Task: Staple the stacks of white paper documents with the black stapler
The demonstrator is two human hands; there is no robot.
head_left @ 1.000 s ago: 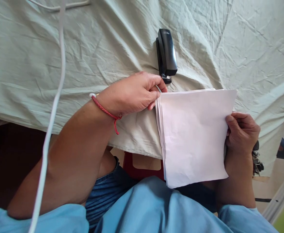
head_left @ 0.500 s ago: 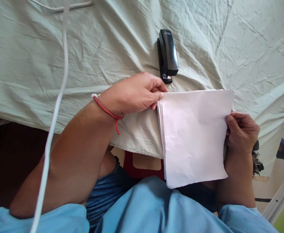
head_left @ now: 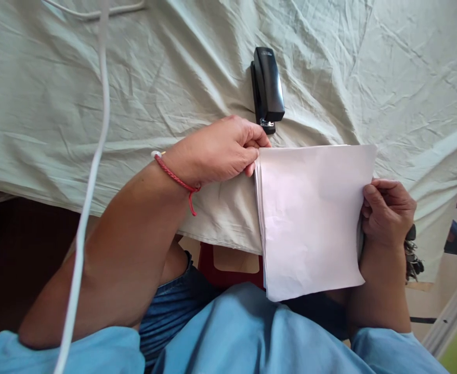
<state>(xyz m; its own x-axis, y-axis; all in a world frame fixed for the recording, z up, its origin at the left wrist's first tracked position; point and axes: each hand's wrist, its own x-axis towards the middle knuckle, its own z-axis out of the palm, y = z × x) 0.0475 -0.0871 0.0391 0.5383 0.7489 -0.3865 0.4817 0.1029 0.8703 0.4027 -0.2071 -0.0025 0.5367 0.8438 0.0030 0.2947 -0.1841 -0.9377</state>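
A small stack of white paper sheets (head_left: 314,218) hangs over the front edge of the cloth, its left edges slightly fanned. My left hand (head_left: 236,148) pinches the stack's top left corner between thumb and fingers. At the right edge, my right hand (head_left: 390,208) grips the sheets, thumb on top and the other fingers partly hidden. Just beyond the left fingertips lies a black stapler (head_left: 268,88), its front end toward the paper and touched by neither hand as far as I can see.
A pale, wrinkled cloth (head_left: 173,62) covers the table. A white cable (head_left: 91,182) runs down the left side in front of my left arm. Keys (head_left: 413,259) hang by the table edge at the right. Below the edge is a red seat or box (head_left: 208,267).
Both hands keep hold of the sheets. The top edges of the stack look slightly more even; the left thumb has shifted a little left. The stapler has not visibly moved on the cloth.
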